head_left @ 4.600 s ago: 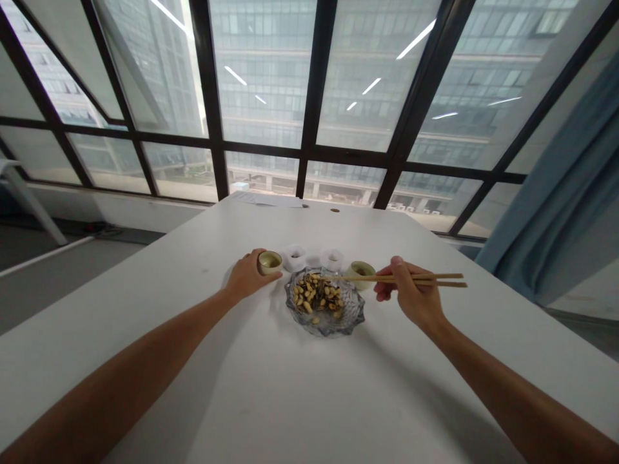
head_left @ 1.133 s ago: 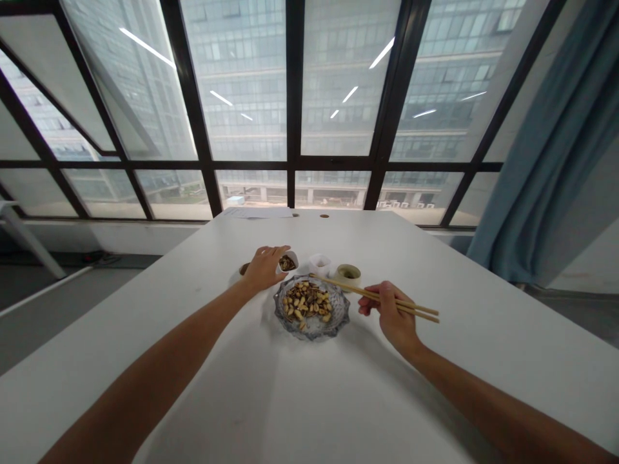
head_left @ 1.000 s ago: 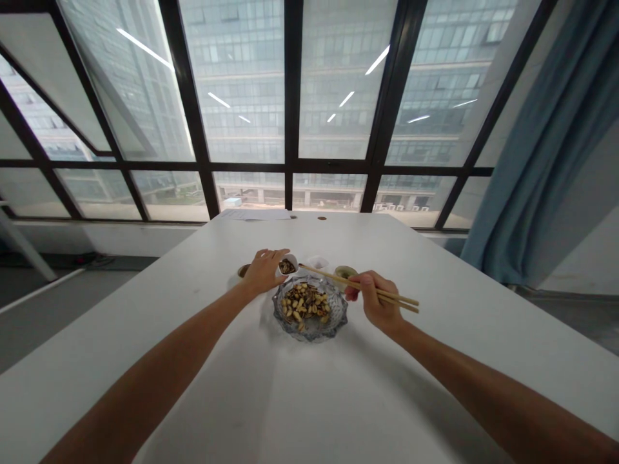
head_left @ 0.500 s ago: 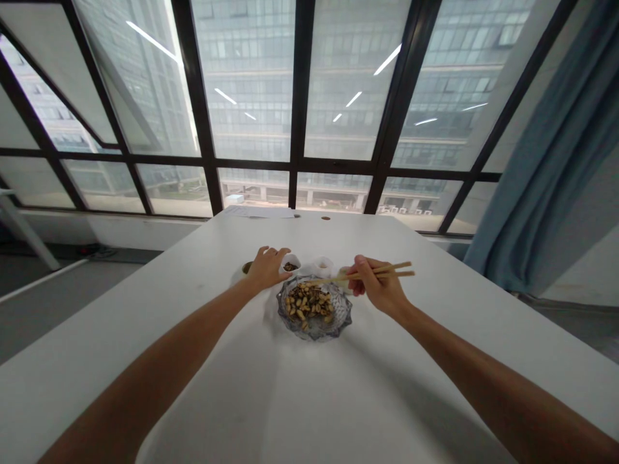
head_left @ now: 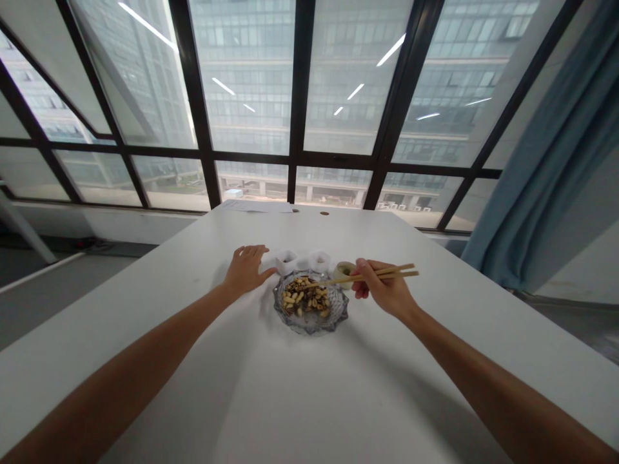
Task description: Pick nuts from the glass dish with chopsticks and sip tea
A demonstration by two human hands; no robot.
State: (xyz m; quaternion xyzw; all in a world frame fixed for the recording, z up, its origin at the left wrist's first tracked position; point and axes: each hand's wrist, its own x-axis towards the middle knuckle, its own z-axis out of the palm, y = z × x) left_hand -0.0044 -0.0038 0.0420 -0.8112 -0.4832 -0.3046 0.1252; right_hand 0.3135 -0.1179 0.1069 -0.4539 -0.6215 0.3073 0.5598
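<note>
A scalloped clear glass bowl (head_left: 341,317) holds a heap of brown and yellowish pieces (head_left: 304,298), too small to identify. My right hand (head_left: 384,287) grips a pair of wooden chopsticks (head_left: 399,270), their tips over the pieces. My left hand (head_left: 246,267) is spread left of the bowl with nothing in it, its thumb near the rim. Behind the bowl stand a small white cup (head_left: 286,259) with something dark inside and another white cup (head_left: 319,260). A greenish cup (head_left: 343,269) is beside my right fingers.
The white table (head_left: 300,399) reaches to the windows. Papers (head_left: 256,206) lie at its far edge, with a brown round spot (head_left: 324,213) to their right. A blue curtain (head_left: 522,174) hangs at the right.
My left hand has moved left, away from the white cup. The greenish cup now shows beside my right hand, and the one near my left hand no longer shows. The view has shifted slightly.
</note>
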